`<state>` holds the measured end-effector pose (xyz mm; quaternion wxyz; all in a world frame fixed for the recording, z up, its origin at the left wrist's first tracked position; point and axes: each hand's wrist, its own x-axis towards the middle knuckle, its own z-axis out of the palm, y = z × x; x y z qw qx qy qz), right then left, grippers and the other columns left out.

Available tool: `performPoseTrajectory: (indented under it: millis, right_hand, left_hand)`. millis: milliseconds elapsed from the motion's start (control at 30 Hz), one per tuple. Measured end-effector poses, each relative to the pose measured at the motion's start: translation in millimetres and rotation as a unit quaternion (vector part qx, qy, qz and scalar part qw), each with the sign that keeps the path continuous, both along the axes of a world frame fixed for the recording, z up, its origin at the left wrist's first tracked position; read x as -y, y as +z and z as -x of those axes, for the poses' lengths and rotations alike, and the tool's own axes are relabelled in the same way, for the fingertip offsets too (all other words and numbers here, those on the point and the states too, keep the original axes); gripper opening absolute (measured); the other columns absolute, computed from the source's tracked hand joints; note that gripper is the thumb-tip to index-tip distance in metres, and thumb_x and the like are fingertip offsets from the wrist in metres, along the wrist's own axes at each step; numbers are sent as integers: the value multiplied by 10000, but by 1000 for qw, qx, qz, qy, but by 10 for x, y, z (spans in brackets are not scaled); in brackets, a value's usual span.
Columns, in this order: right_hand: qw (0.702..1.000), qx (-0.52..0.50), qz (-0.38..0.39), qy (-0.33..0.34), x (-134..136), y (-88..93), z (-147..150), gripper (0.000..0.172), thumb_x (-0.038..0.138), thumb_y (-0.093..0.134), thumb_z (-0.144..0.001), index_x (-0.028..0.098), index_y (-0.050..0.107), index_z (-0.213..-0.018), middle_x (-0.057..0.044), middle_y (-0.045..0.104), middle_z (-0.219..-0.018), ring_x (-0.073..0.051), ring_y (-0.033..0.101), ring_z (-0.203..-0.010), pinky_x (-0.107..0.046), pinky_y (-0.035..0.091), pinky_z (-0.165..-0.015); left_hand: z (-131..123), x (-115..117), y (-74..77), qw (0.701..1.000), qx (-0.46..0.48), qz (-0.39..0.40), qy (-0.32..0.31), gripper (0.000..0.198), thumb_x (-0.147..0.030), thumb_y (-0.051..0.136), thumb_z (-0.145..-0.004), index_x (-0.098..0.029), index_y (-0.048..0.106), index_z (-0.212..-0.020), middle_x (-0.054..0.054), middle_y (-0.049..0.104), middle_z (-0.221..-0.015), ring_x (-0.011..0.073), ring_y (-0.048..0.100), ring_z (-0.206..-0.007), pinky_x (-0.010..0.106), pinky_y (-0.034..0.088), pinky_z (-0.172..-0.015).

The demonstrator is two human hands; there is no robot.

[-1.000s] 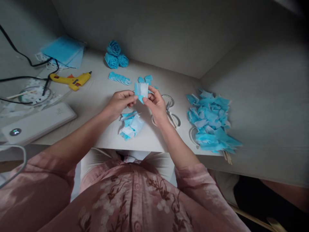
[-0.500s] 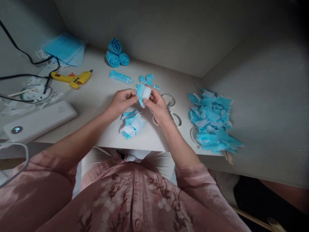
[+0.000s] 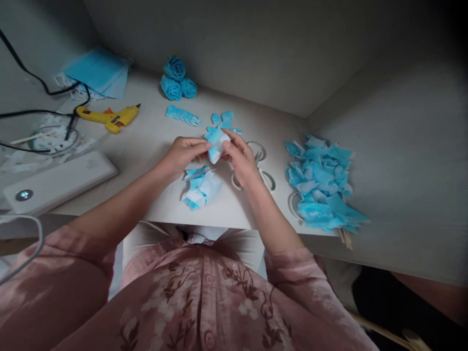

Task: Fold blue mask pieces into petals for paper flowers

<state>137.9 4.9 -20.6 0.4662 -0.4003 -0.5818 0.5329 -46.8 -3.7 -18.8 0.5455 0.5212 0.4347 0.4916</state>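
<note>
Between my two hands is a small blue and white piece of mask fabric (image 3: 218,146), its white side partly showing. My left hand (image 3: 185,152) pinches its left edge with thumb and fingers. On the opposite edge, my right hand (image 3: 239,153) grips it with thumb and fingertips. Just beyond lie a few small blue cut pieces (image 3: 224,118). Nearer to me rests a loose pile of blue and white pieces (image 3: 203,187). Scissors with pale handles (image 3: 268,180) lie partly under my right hand.
Three blue fabric roses (image 3: 175,78) and a folded blue strip (image 3: 182,115) sit at the back. A yellow glue gun (image 3: 111,118), stacked masks (image 3: 95,70) and a white power bank (image 3: 62,183) are left. Blue fabric flowers on sticks (image 3: 321,180) lie right.
My left thumb and fingers have shifted slightly along the fabric piece. The right thumb has moved a little higher, and the piece has tilted. Other things stay in place.
</note>
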Motion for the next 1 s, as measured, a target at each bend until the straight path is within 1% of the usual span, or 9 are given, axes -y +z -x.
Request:
performPoseTrajectory:
  millis: [67,133,200,300,367,467,600,700,1000]
  right_hand:
    - [1000,-6,10,-8,-11,21,-24,585,679,727,-796,257,699,-1201,-31,716,-1001,-171,648,-876,-307,543,-761]
    - [1000,-10,1,-17,-14,30,-32,532,657,755,-773,241,727,-1105,-28,725,-1030,-162,643,-893,-299,530,-781]
    - [999,-2,-30,-26,-12,24,-29,484,625,787,-753,242,736,-1045,-21,732,-1034,-159,643,-914,-299,523,-816]
    - [995,31,-91,-36,-13,2,-29,369,560,796,-776,247,749,-966,-9,730,-975,-153,638,-888,-299,506,-805]
    - [988,60,-134,-40,-20,-9,-41,291,516,777,-812,250,756,-927,-12,728,-986,-161,646,-922,-303,498,-802]
    - [977,93,-189,-31,-30,-11,-67,216,469,732,-863,259,760,-910,-22,730,-1060,-185,662,-1049,-329,501,-867]
    - [971,94,-220,-9,-35,-9,-92,150,393,690,-904,264,766,-908,-32,741,-1116,-196,670,-1121,-352,502,-914]
    - [970,91,-225,-1,-40,-13,-98,137,372,685,-908,266,771,-914,-37,745,-1142,-200,671,-1136,-348,507,-887]
    - [970,124,-207,7,-50,-33,-100,235,474,660,-923,264,764,-948,-55,735,-1211,-217,660,-1182,-354,519,-876]
  left_hand:
    - [2,10,21,1000,-13,7,-8,286,-406,785,-745,-136,720,-676,12,645,-608,99,546,-553,243,435,-597]
    - [-5,34,59,999,-29,20,-14,277,-395,795,-734,-134,723,-677,10,646,-580,93,529,-516,234,427,-560]
    - [-18,61,104,998,-45,32,-21,263,-371,799,-735,-134,714,-657,11,644,-550,87,512,-483,223,412,-522]
    - [-37,87,165,997,-60,44,-35,270,-339,802,-750,-133,692,-614,18,635,-515,82,503,-453,210,390,-478]
    - [-41,93,195,996,-56,57,-41,285,-326,810,-757,-133,677,-596,21,632,-505,79,505,-443,204,378,-461]
    - [-35,89,213,995,-32,85,-45,289,-322,822,-765,-132,670,-609,19,629,-503,77,519,-440,197,376,-456]
    - [-26,70,189,993,-1,112,-42,264,-332,840,-756,-127,693,-677,21,636,-508,84,533,-434,199,396,-466]
    - [-21,56,163,993,10,112,-40,250,-321,832,-756,-123,700,-680,30,643,-512,85,535,-434,197,403,-471]
    - [-8,50,127,993,29,101,-52,300,-385,860,-739,-131,703,-711,19,642,-538,84,563,-468,196,434,-500]
